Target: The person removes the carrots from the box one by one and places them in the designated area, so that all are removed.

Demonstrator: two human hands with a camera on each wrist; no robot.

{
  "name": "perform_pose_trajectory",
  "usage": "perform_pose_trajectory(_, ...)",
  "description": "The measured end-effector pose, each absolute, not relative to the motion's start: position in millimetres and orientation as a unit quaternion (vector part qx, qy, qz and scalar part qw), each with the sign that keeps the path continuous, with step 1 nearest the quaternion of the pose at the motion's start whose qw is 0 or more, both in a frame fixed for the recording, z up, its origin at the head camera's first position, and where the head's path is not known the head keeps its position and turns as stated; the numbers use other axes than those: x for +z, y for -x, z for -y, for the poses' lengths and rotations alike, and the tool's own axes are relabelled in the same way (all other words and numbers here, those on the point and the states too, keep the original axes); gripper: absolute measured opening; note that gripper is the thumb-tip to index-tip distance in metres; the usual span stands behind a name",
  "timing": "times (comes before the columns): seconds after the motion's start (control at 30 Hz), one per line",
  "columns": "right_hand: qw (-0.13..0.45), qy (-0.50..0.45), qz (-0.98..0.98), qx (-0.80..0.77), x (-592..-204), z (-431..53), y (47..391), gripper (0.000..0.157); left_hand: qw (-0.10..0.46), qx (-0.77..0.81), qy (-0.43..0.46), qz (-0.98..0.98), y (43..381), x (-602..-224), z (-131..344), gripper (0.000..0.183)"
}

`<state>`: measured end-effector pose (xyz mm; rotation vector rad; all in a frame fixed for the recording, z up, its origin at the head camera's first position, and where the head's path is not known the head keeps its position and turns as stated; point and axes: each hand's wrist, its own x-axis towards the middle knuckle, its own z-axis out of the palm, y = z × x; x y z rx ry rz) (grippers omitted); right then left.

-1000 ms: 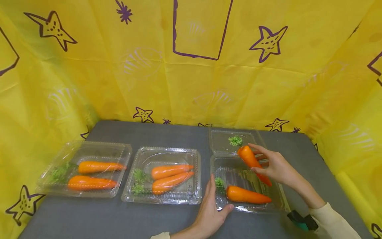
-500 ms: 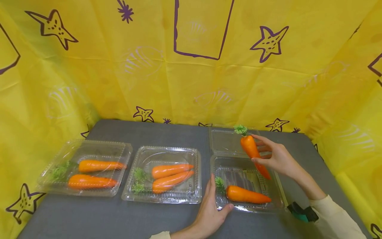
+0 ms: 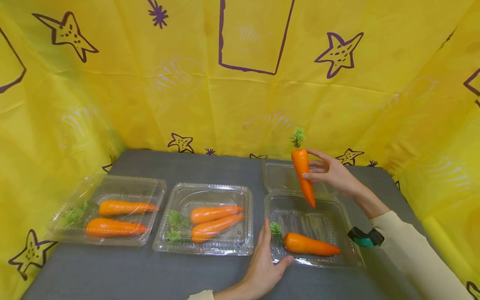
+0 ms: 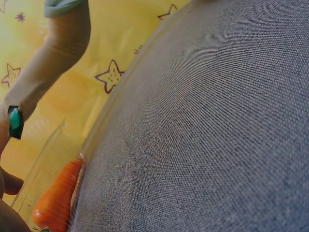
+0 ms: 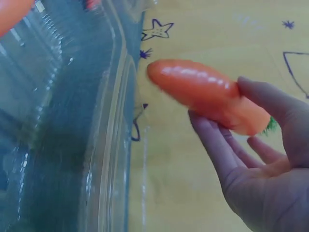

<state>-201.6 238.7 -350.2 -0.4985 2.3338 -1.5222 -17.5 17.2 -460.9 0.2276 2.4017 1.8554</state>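
My right hand [image 3: 335, 174] pinches an orange carrot [image 3: 303, 173] between thumb and fingers, its green top up and its tip down, above an open clear plastic container [image 3: 346, 233]. The right wrist view shows the same carrot [image 5: 207, 94] held near its leafy end by the hand [image 5: 270, 169]. Inside the open container lies another carrot [image 3: 309, 244], tip to the right. With fingers straight, my left hand [image 3: 262, 266] rests against the container's left front corner, thumb at the front rim. The container's lid [image 3: 285, 175] is folded back behind it.
Left of my left hand stands a closed clear container [image 3: 240, 246] with two carrots inside. Farther left is another closed container [image 3: 150, 233], also holding two carrots. All stand on a grey table [image 3: 187, 275], with a yellow patterned cloth [image 3: 232, 100] behind and at the sides.
My right hand has lifted the carrot up and slightly left, and the carrot has turned more upright. The left hand and the containers have stayed where they were.
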Motion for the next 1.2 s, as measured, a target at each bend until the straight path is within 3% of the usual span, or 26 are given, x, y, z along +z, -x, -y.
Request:
perform_pose_trajectory(0.4, 0.228, 0.078, -0.673, -0.699, -353.8, -188.9, 251.4, 0.080, 0.055, 0.612, -0.070, -0.786, 18.1, -460.7, -17.7, 0.101)
perform_pose_trajectory(0.97, 0.264, 0.047, -0.640, -0.720, -366.4, -85.9, 282.1, 0.079, 0.059, 0.609, -0.065, -0.788, 17.0, -462.6, -18.1, 0.103)
perform_pose_trajectory(1.2, 0.317, 0.060, -0.634, -0.703, -372.1, -60.4, 297.0, 0.068, 0.061, 0.611, -0.067, -0.786, 17.9, -461.5, -18.5, 0.102)
